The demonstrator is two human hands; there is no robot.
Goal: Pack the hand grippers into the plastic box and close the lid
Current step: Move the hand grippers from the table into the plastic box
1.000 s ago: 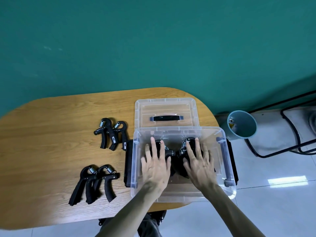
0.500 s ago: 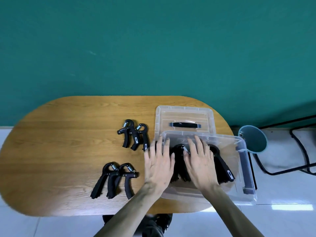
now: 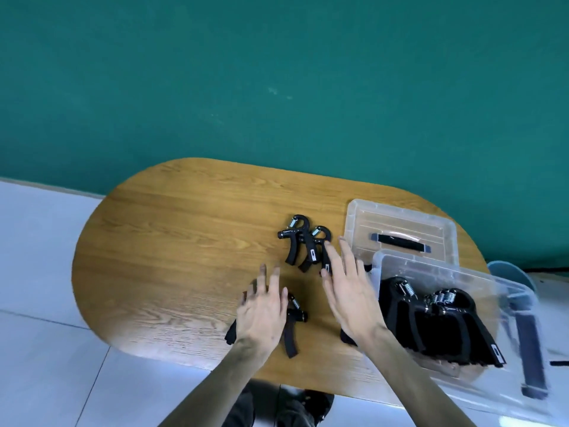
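the hand grippers still to pack lie in two pairs on the bench (image 3: 172, 248): the far pair (image 3: 306, 241) sits just left of the lid (image 3: 400, 224), the near pair (image 3: 291, 318) is mostly hidden under your left hand (image 3: 261, 312). more grippers already lie inside the plastic box (image 3: 437, 269), which stands at the bench's right end and seems to overhang the near edge. the lid lies flat behind the box, handle side up.

expect each gripper to be stiff and fairly solid for its size: hard moulded handles, a steel spring at the top, nothing fragile. the handles look like the surest place to hold; the looped head and exposed spring could snag on a neighbour. overlapped pairs will likely come up together if you close round both handles at once.

your left hand is spread, fingers straight, over the near pair and gripping nothing; whether it touches them cannot be told. your right hand (image 3: 348, 291) is also flat and open, its fingertips (image 3: 328, 252) reaching the nearest handle of the far pair, holding nothing yet. both are motion-blurred.
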